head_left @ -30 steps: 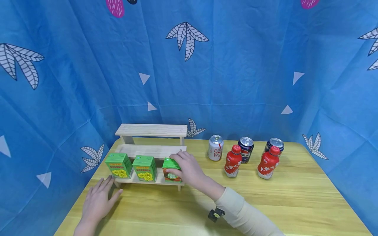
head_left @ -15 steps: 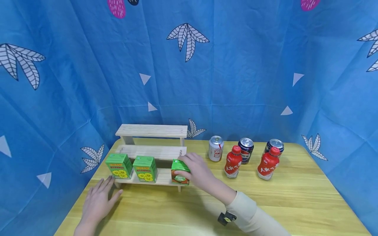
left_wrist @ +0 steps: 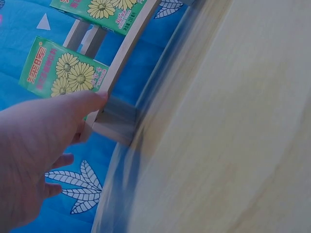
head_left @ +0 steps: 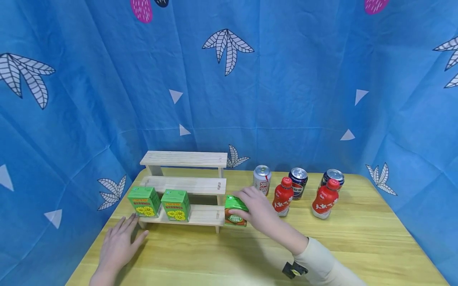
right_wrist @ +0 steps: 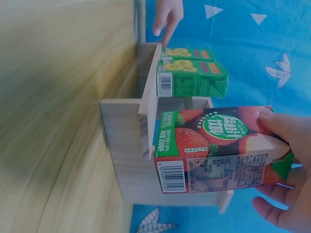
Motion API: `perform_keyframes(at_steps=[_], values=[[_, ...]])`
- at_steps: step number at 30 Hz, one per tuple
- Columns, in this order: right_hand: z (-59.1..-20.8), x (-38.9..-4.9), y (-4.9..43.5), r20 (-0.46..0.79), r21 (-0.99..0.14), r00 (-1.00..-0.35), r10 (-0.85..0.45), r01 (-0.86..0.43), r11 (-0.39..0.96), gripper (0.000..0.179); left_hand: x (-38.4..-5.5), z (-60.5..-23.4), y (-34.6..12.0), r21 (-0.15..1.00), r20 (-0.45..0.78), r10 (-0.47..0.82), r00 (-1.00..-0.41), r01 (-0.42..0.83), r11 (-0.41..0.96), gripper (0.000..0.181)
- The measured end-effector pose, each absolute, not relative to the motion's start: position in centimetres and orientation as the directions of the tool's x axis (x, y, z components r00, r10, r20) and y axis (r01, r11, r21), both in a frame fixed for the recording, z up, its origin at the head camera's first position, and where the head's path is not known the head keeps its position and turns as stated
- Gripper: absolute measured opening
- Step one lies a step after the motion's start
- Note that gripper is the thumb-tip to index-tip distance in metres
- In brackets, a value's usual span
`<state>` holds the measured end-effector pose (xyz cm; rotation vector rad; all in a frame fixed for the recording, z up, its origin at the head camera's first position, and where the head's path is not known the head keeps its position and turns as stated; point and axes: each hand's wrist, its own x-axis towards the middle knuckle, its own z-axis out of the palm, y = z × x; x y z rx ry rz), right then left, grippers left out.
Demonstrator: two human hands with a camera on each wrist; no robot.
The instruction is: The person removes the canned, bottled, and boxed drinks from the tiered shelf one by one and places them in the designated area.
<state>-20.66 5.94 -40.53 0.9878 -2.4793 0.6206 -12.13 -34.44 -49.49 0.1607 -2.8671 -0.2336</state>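
Observation:
My right hand [head_left: 258, 208] grips a green and red juice carton [head_left: 235, 214] from above, just past the right end of a small three-tier wooden shelf [head_left: 186, 184]. In the right wrist view, the juice carton [right_wrist: 214, 150] shows fruit pictures, with the thumb on one side and fingers partly hidden behind. My left hand [head_left: 118, 244] has its fingers stretched out, fingertips touching the left end of the lowest tier. On that tier stand two green drink cartons with yellow flowers, a left one [head_left: 144, 201] and a right one [head_left: 175, 205].
Right of the shelf on the wooden table [head_left: 343, 246] stand a white can [head_left: 262, 178], two red bottles [head_left: 282, 197] and two dark cans [head_left: 298, 182]. The white can is close behind my right hand. A blue curtain [head_left: 304, 87] surrounds the table.
My right hand has carried the juice carton rightward from the right part of the lowest tier to beyond the shelf's end. The left hand and the two flower cartons stay in place.

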Motion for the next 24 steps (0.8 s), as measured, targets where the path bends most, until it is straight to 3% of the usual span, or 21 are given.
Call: perform_keyframes(at_steps=[6,16,24], values=[[-40.7,-20.6,8.0,0.513,-0.256,-0.683,-0.520,-0.700,0.667,0.043,-12.1,-49.5,-34.4,0.171,0.253,-0.129,-0.959,-0.087,0.981,0.073],[-41.1,-20.7,11.6,0.576,-0.233,-0.642,-0.507,-0.723,0.651,0.045,-12.1,-49.6,-34.5,0.164,0.263,-0.126,-0.957,-0.084,0.983,0.073],[-41.1,-20.5,14.4,0.570,-0.235,-0.660,-0.489,-0.702,0.673,0.044,-12.1,-49.6,-34.6,0.164,0.253,-0.126,-0.959,-0.086,0.983,0.073]])
